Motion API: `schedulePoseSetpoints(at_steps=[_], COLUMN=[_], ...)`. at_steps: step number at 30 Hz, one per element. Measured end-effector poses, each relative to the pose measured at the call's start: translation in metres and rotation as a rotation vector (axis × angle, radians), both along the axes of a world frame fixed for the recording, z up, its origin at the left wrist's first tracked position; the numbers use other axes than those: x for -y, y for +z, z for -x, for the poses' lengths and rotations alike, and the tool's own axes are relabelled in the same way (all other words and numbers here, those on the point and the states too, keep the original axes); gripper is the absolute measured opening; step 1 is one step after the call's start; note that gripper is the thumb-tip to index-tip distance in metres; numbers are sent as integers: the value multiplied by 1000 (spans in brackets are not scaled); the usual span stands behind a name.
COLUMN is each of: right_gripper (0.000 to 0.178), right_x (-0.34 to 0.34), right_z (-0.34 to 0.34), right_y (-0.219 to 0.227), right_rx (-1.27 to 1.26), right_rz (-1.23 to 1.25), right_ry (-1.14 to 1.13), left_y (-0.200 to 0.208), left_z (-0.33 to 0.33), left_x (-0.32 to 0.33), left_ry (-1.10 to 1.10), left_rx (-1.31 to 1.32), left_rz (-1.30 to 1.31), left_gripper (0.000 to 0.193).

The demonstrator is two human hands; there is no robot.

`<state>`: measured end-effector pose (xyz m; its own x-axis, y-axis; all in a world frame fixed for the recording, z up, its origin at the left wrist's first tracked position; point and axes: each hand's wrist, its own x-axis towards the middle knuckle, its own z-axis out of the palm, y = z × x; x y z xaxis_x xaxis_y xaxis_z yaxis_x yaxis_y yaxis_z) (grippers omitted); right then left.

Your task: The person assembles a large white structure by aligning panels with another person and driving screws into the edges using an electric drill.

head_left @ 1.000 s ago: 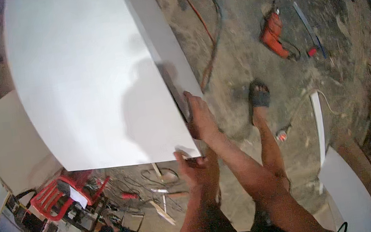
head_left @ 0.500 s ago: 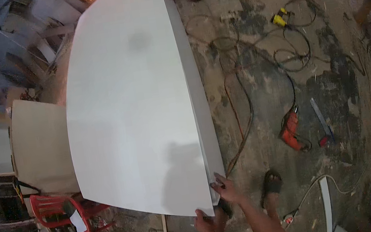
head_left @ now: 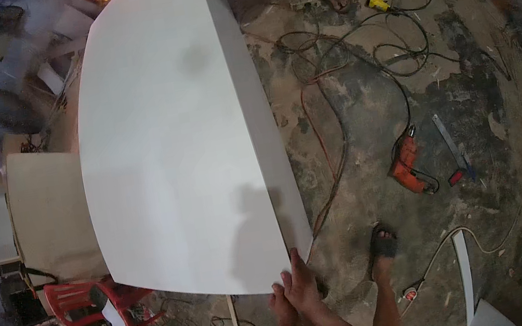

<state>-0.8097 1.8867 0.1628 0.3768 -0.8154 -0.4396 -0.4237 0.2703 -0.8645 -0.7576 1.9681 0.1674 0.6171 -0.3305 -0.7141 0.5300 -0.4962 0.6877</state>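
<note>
A large white panel box, broad and flat-topped with a long side face, stretches away from me. Both of my hands are at its near right corner. My left hand is closed at the near edge, fingers partly hidden below it. Just right of it, touching or nearly so, my right hand grips the corner, with a finger lying up along the side edge. The undersides of both grips are out of sight.
An orange power drill and a try square lie on the floor at right, with tangled cables and a yellow power tool beyond. Another person's foot stands at the far side. A red plastic chair is at left.
My right hand has slid nearer along the side edge to the corner, beside my left hand. The other person's legs have stepped further into view at the far end.
</note>
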Motion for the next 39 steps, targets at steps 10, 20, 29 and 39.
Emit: schedulePoseSetpoints(at_steps=[10,20,29,39], right_gripper=[63,58,60,35], right_x=[11,-1,10,162], right_z=[5,21,25,193], right_y=[17,-11,-28,-80], right_rx=[10,-79,-81,-356], right_rz=[143,197,-67,-316], right_ry=[48,-5,428,59], left_y=[19,-6,-12,80], left_z=[-1,-2,-12,-27], left_x=[23,1,6,19], left_ry=[-30,-308,-38,-697], left_rx=[84,80,-59,-134], left_rz=[-160,-302,-279,-569], left_gripper=[62,69,53,45])
